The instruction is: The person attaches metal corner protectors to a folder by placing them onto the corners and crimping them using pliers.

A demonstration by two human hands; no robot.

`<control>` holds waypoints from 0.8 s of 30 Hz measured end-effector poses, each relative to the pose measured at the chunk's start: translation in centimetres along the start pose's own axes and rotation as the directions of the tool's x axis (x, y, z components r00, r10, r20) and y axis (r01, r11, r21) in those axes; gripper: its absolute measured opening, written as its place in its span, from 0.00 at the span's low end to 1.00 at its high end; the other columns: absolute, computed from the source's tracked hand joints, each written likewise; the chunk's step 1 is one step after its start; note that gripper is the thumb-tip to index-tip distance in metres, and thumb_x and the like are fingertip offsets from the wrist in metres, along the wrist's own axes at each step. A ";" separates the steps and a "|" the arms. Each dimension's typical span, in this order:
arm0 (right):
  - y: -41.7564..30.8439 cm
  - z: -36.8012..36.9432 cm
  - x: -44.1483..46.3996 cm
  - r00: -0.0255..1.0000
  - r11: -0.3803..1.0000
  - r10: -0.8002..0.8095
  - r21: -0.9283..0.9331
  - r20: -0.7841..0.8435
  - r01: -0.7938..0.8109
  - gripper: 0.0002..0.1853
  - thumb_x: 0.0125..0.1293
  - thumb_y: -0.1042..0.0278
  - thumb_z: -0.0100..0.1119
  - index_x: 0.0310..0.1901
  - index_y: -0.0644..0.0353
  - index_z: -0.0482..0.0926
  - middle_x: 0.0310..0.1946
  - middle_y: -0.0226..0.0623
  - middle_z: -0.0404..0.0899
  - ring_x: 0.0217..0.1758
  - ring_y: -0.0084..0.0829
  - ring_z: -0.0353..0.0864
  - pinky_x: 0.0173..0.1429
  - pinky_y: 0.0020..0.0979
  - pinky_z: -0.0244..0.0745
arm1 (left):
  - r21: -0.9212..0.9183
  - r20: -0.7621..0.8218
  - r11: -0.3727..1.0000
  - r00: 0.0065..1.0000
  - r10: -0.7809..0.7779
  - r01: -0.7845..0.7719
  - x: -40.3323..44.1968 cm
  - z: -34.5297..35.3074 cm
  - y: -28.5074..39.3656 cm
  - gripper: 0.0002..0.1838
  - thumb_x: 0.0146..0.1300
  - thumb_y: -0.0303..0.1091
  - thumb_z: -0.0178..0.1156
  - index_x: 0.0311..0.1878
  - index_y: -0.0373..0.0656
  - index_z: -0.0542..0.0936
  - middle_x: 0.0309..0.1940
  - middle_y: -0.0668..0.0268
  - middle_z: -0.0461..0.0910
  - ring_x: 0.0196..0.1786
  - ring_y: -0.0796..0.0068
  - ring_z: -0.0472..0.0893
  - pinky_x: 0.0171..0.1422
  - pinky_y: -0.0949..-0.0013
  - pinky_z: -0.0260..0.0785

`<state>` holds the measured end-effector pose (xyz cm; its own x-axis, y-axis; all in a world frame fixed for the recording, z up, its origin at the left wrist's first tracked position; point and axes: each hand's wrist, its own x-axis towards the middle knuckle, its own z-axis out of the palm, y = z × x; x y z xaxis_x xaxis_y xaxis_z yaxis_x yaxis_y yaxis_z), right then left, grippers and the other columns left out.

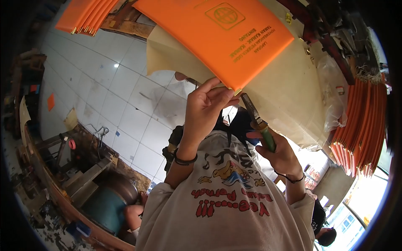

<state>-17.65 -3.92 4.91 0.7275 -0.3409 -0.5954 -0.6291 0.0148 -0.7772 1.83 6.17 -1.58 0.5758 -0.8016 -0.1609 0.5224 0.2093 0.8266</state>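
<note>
My left hand (204, 104) is closed at the near corner of an orange report folder (251, 50), thumb and fingers pinching it. Gold lettering and a gold emblem are printed on the cover. A small gold metal corner piece (238, 91) sits on the held corner. My right hand (281, 152) is wrapped round the green handle of a pair of pliers (251, 109). The plier jaws point up, just beside the corner piece and apart from it. Beneath the folder lies a sheet of tan paper (289, 104) on the work surface.
More orange folders (86, 16) are stacked at the upper left, with gold corners showing. A large stack of orange folders (360, 125) stands at the right, near a clear plastic bag (335, 92). A dark metal machine (335, 37) is at the upper right. Another person (322, 226) is at the lower right.
</note>
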 end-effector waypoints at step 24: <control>-1.4 -1.8 0.6 0.993 0.999 0.012 0.033 0.116 -0.016 0.30 0.59 0.84 0.52 0.66 0.63 0.66 0.56 0.38 0.81 0.67 0.34 0.74 0.71 0.34 0.64 | 0.050 0.035 0.999 0.999 0.017 -0.019 0.1 -1.1 -0.7 0.21 0.63 0.18 0.63 0.59 0.31 0.72 0.46 0.54 0.84 0.49 0.71 0.85 0.56 0.74 0.79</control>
<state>-16.86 -5.82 5.97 0.7467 -0.2292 -0.6244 -0.6313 0.0516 -0.7738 2.25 6.55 -2.80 0.5626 -0.8167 -0.1279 0.4796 0.1965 0.8552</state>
